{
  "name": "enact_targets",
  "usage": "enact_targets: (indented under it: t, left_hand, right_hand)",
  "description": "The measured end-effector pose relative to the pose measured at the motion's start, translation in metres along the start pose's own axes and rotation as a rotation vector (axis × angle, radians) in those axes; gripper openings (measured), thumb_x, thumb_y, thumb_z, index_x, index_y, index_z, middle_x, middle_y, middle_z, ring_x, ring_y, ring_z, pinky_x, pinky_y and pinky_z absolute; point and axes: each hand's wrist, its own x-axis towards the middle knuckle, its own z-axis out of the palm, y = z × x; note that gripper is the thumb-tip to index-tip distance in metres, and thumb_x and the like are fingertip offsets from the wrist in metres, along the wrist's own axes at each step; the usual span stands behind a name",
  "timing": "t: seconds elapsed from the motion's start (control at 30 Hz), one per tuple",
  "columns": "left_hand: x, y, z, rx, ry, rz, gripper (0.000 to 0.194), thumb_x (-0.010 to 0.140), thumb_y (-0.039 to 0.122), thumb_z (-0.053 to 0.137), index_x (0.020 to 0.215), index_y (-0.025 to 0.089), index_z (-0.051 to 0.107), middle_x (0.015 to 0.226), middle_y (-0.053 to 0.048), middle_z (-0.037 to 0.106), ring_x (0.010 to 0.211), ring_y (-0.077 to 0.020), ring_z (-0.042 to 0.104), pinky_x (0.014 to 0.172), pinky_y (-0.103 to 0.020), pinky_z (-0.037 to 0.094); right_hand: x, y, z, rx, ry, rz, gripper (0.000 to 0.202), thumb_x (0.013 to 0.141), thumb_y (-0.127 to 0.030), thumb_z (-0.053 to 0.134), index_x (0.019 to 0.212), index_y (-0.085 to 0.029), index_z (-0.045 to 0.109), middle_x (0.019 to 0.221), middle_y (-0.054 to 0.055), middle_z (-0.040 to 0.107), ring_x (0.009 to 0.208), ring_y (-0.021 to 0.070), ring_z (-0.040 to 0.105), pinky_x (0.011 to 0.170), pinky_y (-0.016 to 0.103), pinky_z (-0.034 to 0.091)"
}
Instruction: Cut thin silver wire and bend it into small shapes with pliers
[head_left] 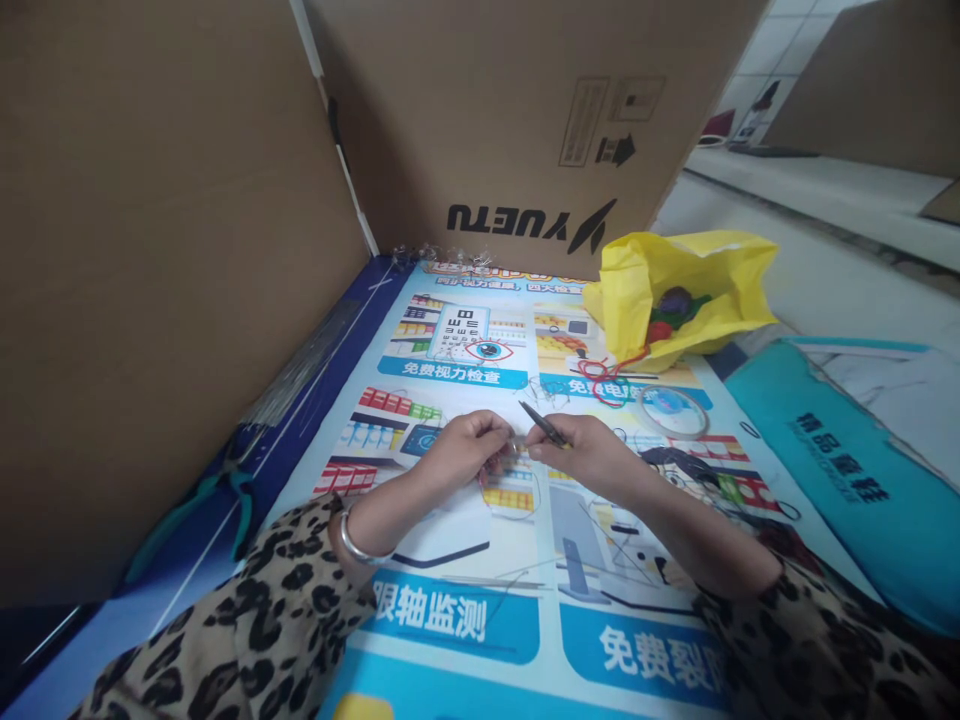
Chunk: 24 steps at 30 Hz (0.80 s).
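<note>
My right hand (581, 450) is closed around a slim black tool with a pointed tip (544, 422), which angles up and to the left; its exact kind does not show. Close beside it, my left hand (480, 442) has thumb and fingers pinched together over something small and thin, blurred and mostly hidden. The fingertips of both hands almost meet above the printed poster (517, 570). Just beyond them lies a loose tangle of thin wire (551, 390).
Cardboard walls (510, 130) stand left and behind. Teal-handled pliers (202, 500) lie left, beside a bundle of thin wires (304, 360). On the right are a yellow bag (626, 290) holding yarn, red cord (611, 380), a tape roll (703, 420) and a teal box (795, 400).
</note>
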Motion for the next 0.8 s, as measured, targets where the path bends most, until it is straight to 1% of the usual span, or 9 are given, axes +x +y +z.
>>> enact_targets:
  t: [0.07,0.13,0.23,0.33,0.47,0.57,0.67,0.8]
  left_hand:
    - [0.0002,0.0,-0.0002,0.005,0.001,0.007,0.015,0.074,0.03,0.054,0.076,0.015,0.051,0.06,0.001,0.053,0.043,-0.0065,0.05,0.033,-0.014,0.034]
    - [0.0003,0.0002,-0.0007,0.016,-0.011,0.021,0.014,0.073,0.027,0.054,0.081,0.016,0.052,0.065,0.0,0.056,0.044,-0.0062,0.05,0.033,-0.015,0.034]
    - [0.0001,0.0004,-0.0016,0.03,-0.077,0.06,0.022,0.07,0.018,0.054,0.092,0.017,0.052,0.073,0.0,0.059,0.047,-0.0059,0.051,0.035,-0.014,0.035]
    - [0.0002,-0.0005,-0.0021,0.054,-0.117,0.11,0.024,0.069,0.019,0.055,0.093,0.017,0.052,0.067,0.002,0.054,0.048,-0.0062,0.05,0.035,-0.014,0.035]
    - [0.0012,-0.0033,-0.0019,0.068,-0.1,0.119,0.022,0.07,0.028,0.059,0.087,0.016,0.05,0.057,0.005,0.05,0.044,-0.0068,0.048,0.035,-0.015,0.035]
    - [0.0011,-0.0051,-0.0013,0.056,-0.082,0.119,0.021,0.071,0.031,0.06,0.08,0.016,0.049,0.051,0.006,0.048,0.041,-0.0067,0.047,0.036,-0.016,0.035]
    - [0.0002,-0.0065,-0.0007,0.05,-0.045,0.151,0.02,0.072,0.033,0.059,0.076,0.017,0.048,0.05,0.006,0.047,0.04,-0.0058,0.045,0.036,-0.015,0.034]
    - [-0.0007,-0.0085,-0.0005,0.073,0.0,0.188,0.02,0.074,0.034,0.057,0.074,0.017,0.047,0.05,0.006,0.046,0.04,-0.0055,0.043,0.036,-0.014,0.033]
  right_hand:
    - [0.0002,0.001,0.0005,-0.024,0.007,-0.007,0.014,0.07,-0.03,0.055,0.075,-0.019,0.062,0.069,-0.002,0.06,0.066,0.013,0.053,0.062,0.025,0.039]
    - [0.0006,0.0024,0.0005,-0.047,0.029,0.005,0.014,0.07,-0.031,0.054,0.075,-0.02,0.062,0.068,-0.002,0.059,0.064,0.013,0.053,0.059,0.024,0.039]
    - [0.0012,0.0039,0.0002,-0.084,0.061,0.023,0.015,0.07,-0.032,0.053,0.074,-0.02,0.061,0.067,-0.002,0.059,0.062,0.0127,0.052,0.057,0.024,0.038]
    - [0.0011,0.0049,0.0003,-0.105,0.066,0.018,0.016,0.071,-0.033,0.052,0.076,-0.021,0.062,0.068,-0.002,0.06,0.062,0.0127,0.052,0.058,0.024,0.039]
    - [0.0004,0.0055,0.0007,-0.12,0.057,0.009,0.018,0.073,-0.034,0.051,0.078,-0.02,0.062,0.067,-0.002,0.059,0.062,0.0124,0.05,0.057,0.024,0.037]
    - [-0.0002,0.0033,0.0002,-0.156,0.032,0.014,0.018,0.073,-0.035,0.05,0.074,-0.019,0.06,0.061,-0.003,0.052,0.058,0.0113,0.045,0.052,0.023,0.033]
    - [-0.0011,-0.0009,-0.0012,-0.163,-0.014,0.01,0.021,0.073,-0.037,0.05,0.069,-0.018,0.059,0.057,-0.003,0.047,0.055,0.0103,0.041,0.05,0.023,0.03]
    - [-0.002,-0.0034,-0.003,-0.093,-0.085,0.008,0.027,0.075,-0.041,0.049,0.066,-0.017,0.057,0.057,-0.003,0.046,0.054,0.0094,0.038,0.05,0.022,0.029]
